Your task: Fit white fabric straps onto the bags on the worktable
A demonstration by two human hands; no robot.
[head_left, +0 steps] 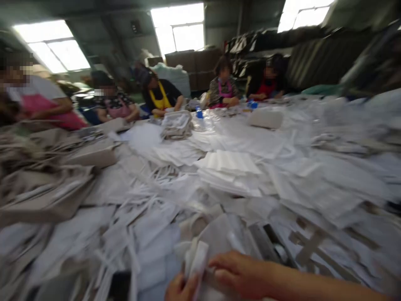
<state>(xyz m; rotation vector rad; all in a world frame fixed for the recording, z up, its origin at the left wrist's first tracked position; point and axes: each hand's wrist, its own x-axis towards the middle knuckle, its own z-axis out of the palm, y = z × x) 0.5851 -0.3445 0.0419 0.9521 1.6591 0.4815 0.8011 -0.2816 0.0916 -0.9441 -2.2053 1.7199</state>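
Observation:
At the bottom centre, my left hand [181, 288] has its thumb and fingers closed on a folded piece of white fabric [198, 257], which stands up from the pile. Just right of it, my right hand [233, 271] reaches in from the right with its fingers stretched toward the fabric. Blur hides whether those fingertips touch it. Pale, loosely bunched cloth [216, 234] lies just beyond both hands. Part of the left hand is cut off by the lower edge.
Stacked white sheets [230, 167] and loose straps cover the table. Beige fabric bags [46, 196] are heaped at left. A dark phone-like object [120, 286] lies near the front, and a grey box-like thing [265, 242] to the right. Several people in aprons [161, 98] work along the far side.

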